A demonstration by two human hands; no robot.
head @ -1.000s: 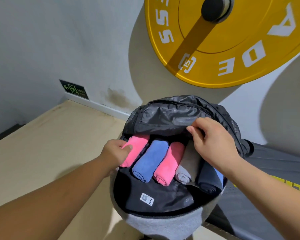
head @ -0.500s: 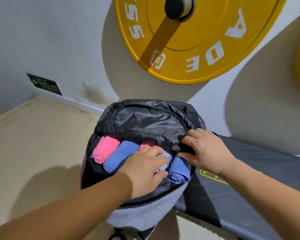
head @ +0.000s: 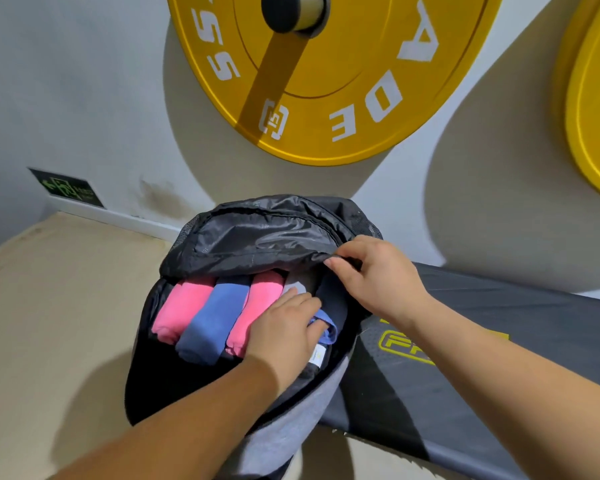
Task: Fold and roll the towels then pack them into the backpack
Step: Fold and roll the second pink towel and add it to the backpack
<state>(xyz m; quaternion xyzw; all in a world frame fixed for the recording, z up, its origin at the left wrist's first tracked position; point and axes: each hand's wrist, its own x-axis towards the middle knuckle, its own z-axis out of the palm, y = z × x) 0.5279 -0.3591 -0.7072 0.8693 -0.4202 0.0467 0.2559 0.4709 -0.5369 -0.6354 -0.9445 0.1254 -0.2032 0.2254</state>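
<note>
A black and grey backpack (head: 284,431) stands open in front of me, its black flap (head: 257,233) folded back. Rolled towels lie side by side inside: a pink one (head: 181,310), a blue one (head: 215,320), a second pink one (head: 257,306), a grey one (head: 297,287) and a dark one at the right (head: 333,299). My left hand (head: 286,336) lies flat on the grey and dark rolls, with a small blue roll (head: 326,329) showing under its fingertips. My right hand (head: 374,278) pinches the edge of the black flap at the bag's right side.
A black padded bench (head: 465,358) with a yellow logo runs to the right of the bag. Two yellow weight plates (head: 343,81) hang on the wall behind. The beige floor (head: 49,306) spreads to the left, with a green exit sign (head: 66,187) low on the wall.
My left hand left the pink roll at the bag's left and now presses the rolls at the right. My right hand stays on the flap. The view shifted.
</note>
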